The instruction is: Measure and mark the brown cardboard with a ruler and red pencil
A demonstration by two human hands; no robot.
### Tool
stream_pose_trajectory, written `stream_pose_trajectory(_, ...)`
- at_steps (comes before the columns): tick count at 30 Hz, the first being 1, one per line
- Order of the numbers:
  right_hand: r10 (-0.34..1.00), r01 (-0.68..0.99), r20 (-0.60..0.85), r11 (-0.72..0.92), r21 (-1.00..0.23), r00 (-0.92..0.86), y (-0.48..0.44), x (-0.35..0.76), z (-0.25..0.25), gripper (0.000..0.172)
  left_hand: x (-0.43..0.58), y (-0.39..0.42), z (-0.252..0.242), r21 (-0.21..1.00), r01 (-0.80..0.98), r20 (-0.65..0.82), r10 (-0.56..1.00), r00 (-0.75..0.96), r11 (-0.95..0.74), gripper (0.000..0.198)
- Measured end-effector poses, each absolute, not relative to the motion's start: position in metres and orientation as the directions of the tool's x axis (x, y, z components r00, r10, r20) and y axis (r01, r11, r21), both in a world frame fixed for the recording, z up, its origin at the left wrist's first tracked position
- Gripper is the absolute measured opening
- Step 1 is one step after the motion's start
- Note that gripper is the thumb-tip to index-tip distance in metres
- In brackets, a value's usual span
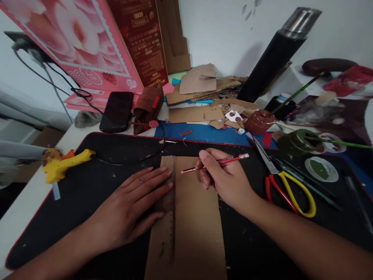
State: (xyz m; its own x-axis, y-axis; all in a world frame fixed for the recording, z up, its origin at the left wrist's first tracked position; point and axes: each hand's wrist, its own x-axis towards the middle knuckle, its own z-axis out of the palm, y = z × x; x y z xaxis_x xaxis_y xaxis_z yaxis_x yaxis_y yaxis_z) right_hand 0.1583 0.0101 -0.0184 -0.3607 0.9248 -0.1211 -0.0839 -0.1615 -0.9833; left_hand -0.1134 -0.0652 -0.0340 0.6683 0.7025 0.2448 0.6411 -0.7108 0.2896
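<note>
A brown cardboard sheet (pixel 198 225) lies on a black desk mat (pixel 110 163). A clear ruler (pixel 169 210) runs lengthwise down the sheet's left part. My left hand (pixel 131 206) lies flat with its fingers spread, pressing on the ruler. My right hand (pixel 224 179) pinches a red pencil (pixel 215 162); the pencil's tip points left toward the ruler's edge, just above the cardboard.
A yellow glue gun (pixel 62 163) rests at the mat's left. Scissors (pixel 285 182) with red and yellow handles lie to the right, near paint lids (pixel 320 169). Cardboard scraps (pixel 204 97), a black phone (pixel 116 112), a black flask (pixel 276 54) and small pots (pixel 259 121) crowd the back.
</note>
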Motion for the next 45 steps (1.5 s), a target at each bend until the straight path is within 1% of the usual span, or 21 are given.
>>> stream_pose_trajectory(5,0.923,-0.082,-0.137,-0.177,-0.981,-0.359,0.0104,0.1587,-0.0192,0.044,-0.1126,-0.0651,-0.0334,0.301,0.644,0.257,0.710,0.655,-0.703,0.060)
stream_pose_trajectory(11,0.920,-0.086,-0.136,-0.179,-0.980,-0.367,0.0102,0.1582,-0.0181,0.043,-0.1125,-0.0646,-0.0323,0.278,0.638,0.250,0.695,0.674,-0.718,0.054)
stream_pose_trajectory(15,0.924,-0.094,-0.122,-0.167,-0.982,-0.363,0.0099,0.1581,-0.0174,0.042,-0.1128,-0.0643,-0.0321,0.273,0.643,0.237,0.697,0.677,-0.716,0.057)
stream_pose_trajectory(22,0.924,-0.080,-0.114,-0.153,-0.985,-0.365,0.0094,0.1588,-0.0177,0.042,-0.1125,-0.0640,-0.0324,0.297,0.636,0.236,0.700,0.674,-0.712,0.063)
stream_pose_trajectory(29,0.923,-0.077,-0.107,-0.145,-0.986,-0.370,0.0096,0.1579,-0.0188,0.040,-0.1130,-0.0643,-0.0324,0.300,0.633,0.233,0.699,0.676,-0.713,0.059)
stream_pose_trajectory(35,0.924,-0.060,-0.108,-0.140,-0.988,-0.367,0.0097,0.1581,-0.0186,0.042,-0.1124,-0.0635,-0.0315,0.293,0.628,0.235,0.691,0.684,-0.721,0.055)
stream_pose_trajectory(40,0.924,-0.047,-0.098,-0.124,-0.991,-0.371,0.0097,0.1583,-0.0182,0.041,-0.1112,-0.0630,-0.0313,0.287,0.621,0.247,0.683,0.688,-0.729,0.052)
stream_pose_trajectory(45,0.921,-0.055,-0.097,-0.127,-0.990,-0.376,0.0096,0.1582,-0.0191,0.041,-0.1113,-0.0641,-0.0318,0.287,0.626,0.245,0.688,0.683,-0.725,0.053)
